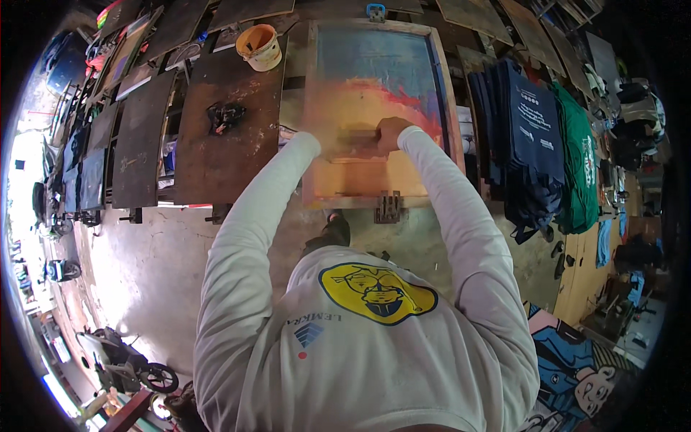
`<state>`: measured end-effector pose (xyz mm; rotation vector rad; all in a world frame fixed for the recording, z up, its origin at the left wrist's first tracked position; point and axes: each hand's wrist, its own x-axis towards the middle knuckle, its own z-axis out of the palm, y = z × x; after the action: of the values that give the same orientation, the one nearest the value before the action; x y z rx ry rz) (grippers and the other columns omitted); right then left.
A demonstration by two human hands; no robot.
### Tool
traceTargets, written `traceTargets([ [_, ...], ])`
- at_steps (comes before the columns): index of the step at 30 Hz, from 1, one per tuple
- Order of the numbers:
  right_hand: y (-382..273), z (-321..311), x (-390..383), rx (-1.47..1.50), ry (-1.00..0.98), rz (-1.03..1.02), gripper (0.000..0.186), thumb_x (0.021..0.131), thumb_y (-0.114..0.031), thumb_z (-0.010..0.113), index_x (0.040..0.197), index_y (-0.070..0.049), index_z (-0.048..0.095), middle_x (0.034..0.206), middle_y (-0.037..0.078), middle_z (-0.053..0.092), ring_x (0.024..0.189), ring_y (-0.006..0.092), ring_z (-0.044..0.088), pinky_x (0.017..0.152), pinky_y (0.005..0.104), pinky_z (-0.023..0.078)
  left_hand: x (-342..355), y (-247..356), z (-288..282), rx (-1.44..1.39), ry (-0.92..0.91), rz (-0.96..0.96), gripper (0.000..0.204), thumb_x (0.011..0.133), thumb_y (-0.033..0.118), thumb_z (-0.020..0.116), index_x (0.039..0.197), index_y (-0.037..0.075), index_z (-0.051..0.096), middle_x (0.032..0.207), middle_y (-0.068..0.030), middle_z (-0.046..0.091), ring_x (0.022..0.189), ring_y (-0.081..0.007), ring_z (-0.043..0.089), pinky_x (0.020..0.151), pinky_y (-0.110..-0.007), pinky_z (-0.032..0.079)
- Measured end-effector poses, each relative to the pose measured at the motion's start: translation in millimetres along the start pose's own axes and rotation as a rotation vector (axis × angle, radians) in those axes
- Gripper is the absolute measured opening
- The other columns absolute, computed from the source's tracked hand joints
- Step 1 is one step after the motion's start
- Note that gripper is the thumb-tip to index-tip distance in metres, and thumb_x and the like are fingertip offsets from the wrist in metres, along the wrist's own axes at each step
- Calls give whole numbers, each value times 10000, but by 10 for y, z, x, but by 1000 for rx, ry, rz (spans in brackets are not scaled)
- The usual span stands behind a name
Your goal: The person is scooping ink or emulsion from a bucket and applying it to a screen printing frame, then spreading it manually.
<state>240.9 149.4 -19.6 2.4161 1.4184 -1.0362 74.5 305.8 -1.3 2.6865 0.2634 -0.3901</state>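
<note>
A wooden screen-printing frame (441,79) lies in front of me, its mesh (374,54) bluish at the far side and smeared orange, yellow and red toward me. Across the mesh runs a dark bar that looks like a squeegee (358,138). My right hand (393,134) is closed around the right end of this bar. At its left end is my left hand (331,138), so blurred that its fingers cannot be made out. A metal hinge clamp (388,207) sits on the frame's near edge. What lies under the screen is hidden.
Dark boards (234,155) stand in a row on the left; one bears an orange-stained bucket (259,48) and a crumpled dark rag (225,117). Folded navy cloth items (533,122) and green ones (576,158) hang at the right. A blue clip (376,12) is beyond the frame.
</note>
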Motion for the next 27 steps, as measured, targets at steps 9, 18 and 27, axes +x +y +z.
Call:
traceTargets([
  [9, -20, -342, 35, 2, 170, 46, 424, 741, -429, 721, 1015, -104, 730, 1041, 150, 721, 980, 319, 686, 894, 413, 529, 193, -79, -370, 121, 192, -13, 632, 703, 612, 743, 970, 41, 705, 935, -215, 706, 888, -375, 690, 816, -454, 538],
  [18, -243, 602, -421, -4, 569, 15, 333, 777, -220, 643, 1057, -73, 538, 848, 217, 695, 822, 396, 686, 723, 500, 540, -216, 11, 494, 89, 126, -263, 587, 741, 415, 777, 1220, 141, 576, 1040, -180, 695, 987, -357, 679, 843, -469, 549],
  [27, -427, 1149, -888, 9, 597, -19, 360, 755, -208, 695, 1047, -83, 527, 827, 187, 698, 808, 383, 689, 733, 487, 540, -847, 279, 974, 147, 315, -227, 475, 739, 442, 760, 1071, 143, 601, 875, -157, 717, 849, -360, 704, 743, -480, 559],
])
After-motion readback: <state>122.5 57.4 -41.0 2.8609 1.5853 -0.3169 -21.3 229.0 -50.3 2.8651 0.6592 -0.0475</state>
